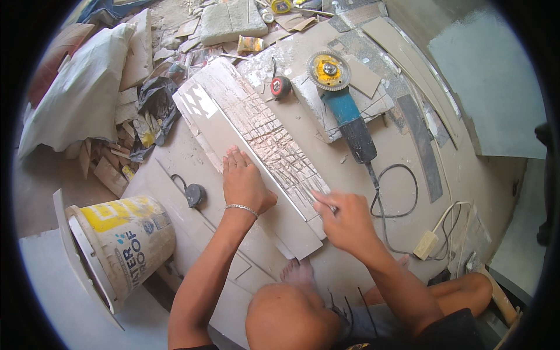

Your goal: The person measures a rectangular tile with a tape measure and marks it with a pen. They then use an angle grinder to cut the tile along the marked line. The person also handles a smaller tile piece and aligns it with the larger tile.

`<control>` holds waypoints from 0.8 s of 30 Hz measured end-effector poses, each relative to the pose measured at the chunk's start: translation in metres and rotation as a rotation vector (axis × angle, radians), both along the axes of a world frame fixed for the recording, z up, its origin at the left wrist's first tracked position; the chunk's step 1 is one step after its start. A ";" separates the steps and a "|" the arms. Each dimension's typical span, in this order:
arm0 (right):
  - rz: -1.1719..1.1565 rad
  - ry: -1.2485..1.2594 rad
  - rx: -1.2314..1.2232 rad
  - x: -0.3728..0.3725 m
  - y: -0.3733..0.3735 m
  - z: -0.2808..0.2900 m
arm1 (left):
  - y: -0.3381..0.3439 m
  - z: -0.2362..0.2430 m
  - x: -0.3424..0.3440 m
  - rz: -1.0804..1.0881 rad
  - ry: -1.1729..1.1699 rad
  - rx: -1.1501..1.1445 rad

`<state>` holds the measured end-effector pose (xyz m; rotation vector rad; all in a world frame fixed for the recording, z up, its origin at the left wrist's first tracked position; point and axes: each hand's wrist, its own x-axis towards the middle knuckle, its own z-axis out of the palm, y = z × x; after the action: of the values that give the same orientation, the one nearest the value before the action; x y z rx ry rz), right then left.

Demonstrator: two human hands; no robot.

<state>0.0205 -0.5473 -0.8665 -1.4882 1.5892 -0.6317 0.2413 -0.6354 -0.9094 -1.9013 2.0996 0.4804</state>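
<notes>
My left hand (244,181) lies flat, fingers together and stretched out, on a long beige tile strip (217,132). That strip has a pale straight edge and rests on a longer board (271,137) whose whitish-pink face is crossed by many cut lines. My right hand (349,221) is closed around a thin, slender tool (312,193), mostly hidden by the fingers. Its visible end points at the strip's right edge, near the board's close end; whether it touches cannot be told. A round black tape measure (196,195) lies left of my left hand.
An angle grinder (349,111) rests disc-up on a pale block (314,105), its cord looping to a power socket (425,245). A red-black tape measure (280,87) lies beside the block. A dirty bucket (125,245) stands left. Rubble and a white sack (81,87) fill the far left.
</notes>
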 end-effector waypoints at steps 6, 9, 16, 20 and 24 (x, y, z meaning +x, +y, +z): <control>-0.005 -0.083 -0.014 0.058 -0.053 -0.046 | 0.001 -0.006 0.003 -0.011 0.015 -0.021; -0.010 -0.090 -0.033 0.065 -0.050 -0.048 | 0.003 -0.010 0.004 0.005 0.049 -0.049; 0.029 -0.042 0.086 0.057 -0.045 -0.055 | 0.002 -0.006 0.002 0.008 0.025 -0.037; 0.130 0.120 0.125 0.023 0.009 -0.042 | 0.002 -0.007 0.002 -0.026 -0.022 -0.017; 0.156 0.151 0.235 -0.027 0.075 -0.001 | 0.003 -0.009 0.004 -0.023 -0.017 -0.021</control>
<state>-0.0066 -0.4727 -0.8680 -1.4916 1.5805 -0.2399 0.2458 -0.6321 -0.9185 -1.8839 2.1213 0.4367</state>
